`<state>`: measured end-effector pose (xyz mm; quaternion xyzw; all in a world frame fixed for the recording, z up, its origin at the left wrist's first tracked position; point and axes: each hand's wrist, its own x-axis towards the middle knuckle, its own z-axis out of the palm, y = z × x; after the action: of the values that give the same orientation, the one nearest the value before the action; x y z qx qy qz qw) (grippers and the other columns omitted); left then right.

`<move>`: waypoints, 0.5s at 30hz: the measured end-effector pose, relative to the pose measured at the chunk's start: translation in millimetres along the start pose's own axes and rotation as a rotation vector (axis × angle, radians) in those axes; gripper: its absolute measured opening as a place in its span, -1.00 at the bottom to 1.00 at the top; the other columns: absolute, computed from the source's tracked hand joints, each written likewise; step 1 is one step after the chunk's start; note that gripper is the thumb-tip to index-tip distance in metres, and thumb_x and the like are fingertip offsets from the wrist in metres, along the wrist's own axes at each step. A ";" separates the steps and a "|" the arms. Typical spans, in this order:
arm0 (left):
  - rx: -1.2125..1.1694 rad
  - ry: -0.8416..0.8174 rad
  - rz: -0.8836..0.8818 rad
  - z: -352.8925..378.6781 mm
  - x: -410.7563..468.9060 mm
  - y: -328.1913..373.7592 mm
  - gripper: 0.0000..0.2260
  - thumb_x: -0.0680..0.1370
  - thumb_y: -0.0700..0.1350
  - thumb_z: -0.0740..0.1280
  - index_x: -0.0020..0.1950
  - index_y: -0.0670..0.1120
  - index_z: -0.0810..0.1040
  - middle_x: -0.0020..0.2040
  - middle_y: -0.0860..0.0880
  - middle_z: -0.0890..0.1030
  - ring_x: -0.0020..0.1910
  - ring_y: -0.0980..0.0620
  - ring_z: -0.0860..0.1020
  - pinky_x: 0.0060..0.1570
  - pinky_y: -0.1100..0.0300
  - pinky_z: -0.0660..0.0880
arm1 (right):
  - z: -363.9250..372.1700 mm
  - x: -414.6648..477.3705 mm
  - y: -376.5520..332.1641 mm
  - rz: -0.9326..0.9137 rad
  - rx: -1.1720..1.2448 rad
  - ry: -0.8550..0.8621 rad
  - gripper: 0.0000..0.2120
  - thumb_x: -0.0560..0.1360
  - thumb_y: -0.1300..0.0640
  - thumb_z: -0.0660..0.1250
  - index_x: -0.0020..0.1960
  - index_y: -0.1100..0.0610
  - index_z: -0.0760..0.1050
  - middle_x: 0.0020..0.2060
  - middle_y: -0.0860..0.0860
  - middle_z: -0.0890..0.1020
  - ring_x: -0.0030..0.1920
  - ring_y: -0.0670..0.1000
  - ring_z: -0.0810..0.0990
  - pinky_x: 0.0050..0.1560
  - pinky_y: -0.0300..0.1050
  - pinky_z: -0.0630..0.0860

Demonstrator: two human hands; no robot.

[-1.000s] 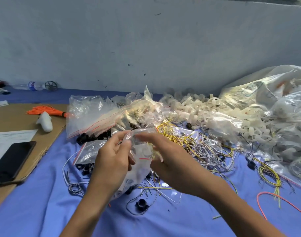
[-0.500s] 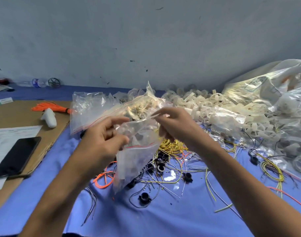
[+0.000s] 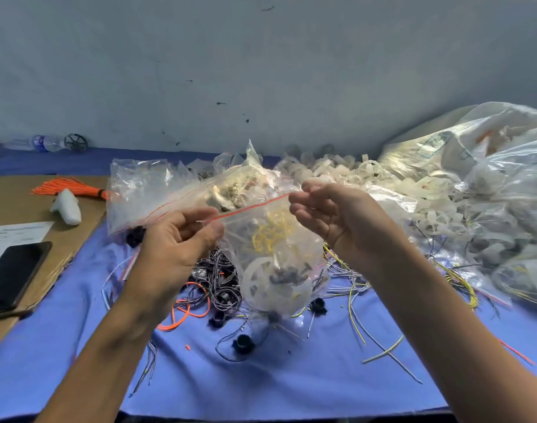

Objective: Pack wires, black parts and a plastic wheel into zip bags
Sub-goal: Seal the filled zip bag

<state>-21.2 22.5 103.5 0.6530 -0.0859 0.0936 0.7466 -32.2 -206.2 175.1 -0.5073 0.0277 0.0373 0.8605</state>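
Note:
A clear zip bag [image 3: 279,264] with a red seal line hangs in the air between my hands, above the blue cloth. Inside it I see a white plastic wheel [image 3: 262,279], black parts [image 3: 287,274] and yellow wire [image 3: 271,236]. My left hand [image 3: 175,251] pinches the left end of the seal between thumb and fingers. My right hand [image 3: 334,221] pinches the right end, so the seal line runs taut and slopes up to the right. Loose wires [image 3: 218,288] and black parts [image 3: 243,345] lie on the cloth beneath the bag.
More zip bags [image 3: 151,190] and a heap of white plastic wheels [image 3: 346,175] lie behind; a big plastic sack [image 3: 487,178] fills the right. At the left sit a brown board [image 3: 13,206] with a phone [image 3: 13,273], an orange wire bundle [image 3: 65,187], and a water bottle [image 3: 44,143].
The bag has been lifted off the cloth. My hands have spread apart to the two ends of its top, and the red seal line is now stretched straight between them.

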 end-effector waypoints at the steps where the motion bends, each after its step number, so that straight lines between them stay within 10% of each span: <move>1: 0.015 -0.013 -0.017 3.2 3.2 -6.5 -0.79 0.40 -0.13 0.47 0.03 -0.06 0.63 -0.18 0.04 0.70 -0.24 0.16 0.58 -0.25 0.37 0.50 | -6.1 -0.3 2.8 0.005 -0.003 0.018 -0.87 0.55 0.33 0.19 0.00 0.29 0.51 -0.23 0.18 0.71 -0.29 0.05 0.70 -0.33 -0.24 0.60; 15: 0.351 -0.105 0.129 16.8 28.8 -16.8 -0.92 0.46 -0.03 0.50 -0.07 0.04 0.70 -0.14 0.10 0.72 -0.14 0.16 0.67 -0.07 0.28 0.54 | -34.4 4.6 1.1 0.012 0.056 0.141 -0.83 0.60 0.29 0.17 0.08 0.29 0.51 -0.08 0.13 0.73 -0.10 0.06 0.73 -0.30 -0.27 0.59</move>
<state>10.8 4.4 96.8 0.7704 -0.1490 0.1207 0.6080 -28.1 -235.6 157.1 -0.4843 0.0923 0.0056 0.8700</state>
